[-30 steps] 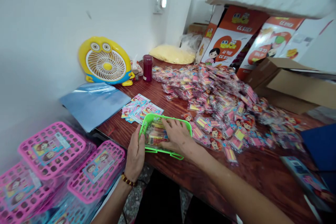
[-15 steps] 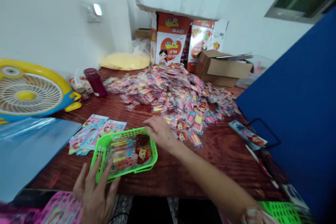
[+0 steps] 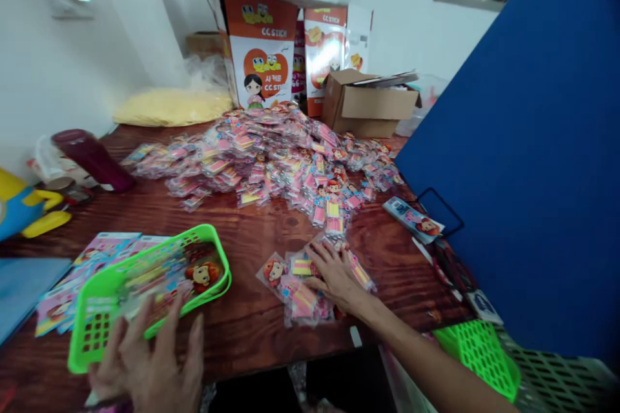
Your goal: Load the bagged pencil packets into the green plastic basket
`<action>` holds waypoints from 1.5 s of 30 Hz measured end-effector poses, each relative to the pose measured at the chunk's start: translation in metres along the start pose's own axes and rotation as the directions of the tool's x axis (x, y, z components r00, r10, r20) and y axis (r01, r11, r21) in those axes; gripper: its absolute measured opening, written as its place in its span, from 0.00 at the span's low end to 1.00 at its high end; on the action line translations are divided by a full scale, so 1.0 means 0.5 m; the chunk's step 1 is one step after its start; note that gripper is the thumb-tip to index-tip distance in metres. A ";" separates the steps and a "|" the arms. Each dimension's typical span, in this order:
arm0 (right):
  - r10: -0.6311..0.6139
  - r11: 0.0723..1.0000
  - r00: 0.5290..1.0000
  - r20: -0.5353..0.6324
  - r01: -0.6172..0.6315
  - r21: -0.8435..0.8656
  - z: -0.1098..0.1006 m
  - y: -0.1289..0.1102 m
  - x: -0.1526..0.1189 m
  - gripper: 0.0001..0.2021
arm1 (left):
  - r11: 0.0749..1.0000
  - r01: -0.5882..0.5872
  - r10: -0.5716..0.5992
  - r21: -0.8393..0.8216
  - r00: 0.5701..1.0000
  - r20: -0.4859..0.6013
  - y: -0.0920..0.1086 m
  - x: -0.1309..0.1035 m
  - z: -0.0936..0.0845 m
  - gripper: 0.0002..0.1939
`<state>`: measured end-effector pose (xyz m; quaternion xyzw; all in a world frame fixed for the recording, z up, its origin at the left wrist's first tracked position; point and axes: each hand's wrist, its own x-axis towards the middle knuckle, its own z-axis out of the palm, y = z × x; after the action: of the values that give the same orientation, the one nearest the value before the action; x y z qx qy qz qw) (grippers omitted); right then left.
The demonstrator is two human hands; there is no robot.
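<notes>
Green basket [image 3: 220, 261] sits on the table [image 3: 232, 342], left part of the view, open side up. Long axis runs slantwise, roughly 8 o'clock to 2 o'clock, 12 being the far side of the table. Inside, a clear pack of coloured sticks [image 3: 145, 274] lies along much the same line; its printed red-haired face [image 3: 202, 275] is at the 2 o'clock end.

Left hand [image 3: 152, 361] at the basket's near side, about 6 o'clock. Fingers spread wide and somewhat blurred, tips overlapping the near wall; contact with it cannot be told.

Right hand [image 3: 334, 277] at 3 o'clock from the basket, well apart from it. Palm down, fingers moderately spread over a cluster of small packets [image 3: 300, 300]. Whether any packet is pinched cannot be told: fingertips partly lost among the wrappers. These packets point several ways, no common axis.

Large heap of similar packets [image 3: 271, 155] at 1 o'clock from the basket. Printed cards [image 3: 97, 258] at 10 to 11 o'clock, partly behind the basket. Dark red bottle [image 3: 94, 158] at 11 o'clock, leaning in view. Opened carton [image 3: 371, 103] beyond the heap, near 1 o'clock from the right hand.
</notes>
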<state>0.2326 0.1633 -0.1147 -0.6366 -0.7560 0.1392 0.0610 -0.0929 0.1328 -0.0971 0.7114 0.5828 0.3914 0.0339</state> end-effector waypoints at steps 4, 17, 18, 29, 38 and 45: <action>0.111 0.992 0.971 -0.213 -0.119 -0.028 -0.058 0.098 0.042 0.20 | 0.962 -0.271 0.267 0.040 0.960 0.087 0.116 -0.022 0.110 0.28; 0.101 0.938 0.987 -0.126 -0.136 -0.319 -0.048 0.198 0.006 0.25 | 0.900 -0.407 0.281 0.154 0.814 0.509 0.208 0.052 0.331 0.27; 0.120 0.938 0.988 -0.100 -0.146 -0.314 -0.048 0.185 -0.022 0.24 | 0.893 -0.427 0.299 0.142 0.800 0.521 0.187 0.077 0.332 0.27; 0.036 0.999 0.987 0.157 -0.031 -0.034 -0.127 0.234 -0.040 0.23 | 0.932 -0.310 0.160 0.186 0.814 0.559 0.216 0.205 0.358 0.18; 0.167 0.986 0.963 0.209 -0.166 -0.025 -0.133 0.239 -0.054 0.14 | 0.959 -0.195 0.052 0.204 0.833 0.551 0.340 0.215 0.477 0.19; 0.145 0.980 0.956 0.254 -0.175 0.099 -0.165 0.293 0.031 0.06 | 0.972 -0.174 0.040 0.157 0.784 0.620 0.252 0.235 0.433 0.07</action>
<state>0.3908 0.2114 -0.0795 -0.6689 -0.6938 0.2668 -0.0063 0.1390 0.2815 -0.1222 0.8311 0.5361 0.0786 0.1250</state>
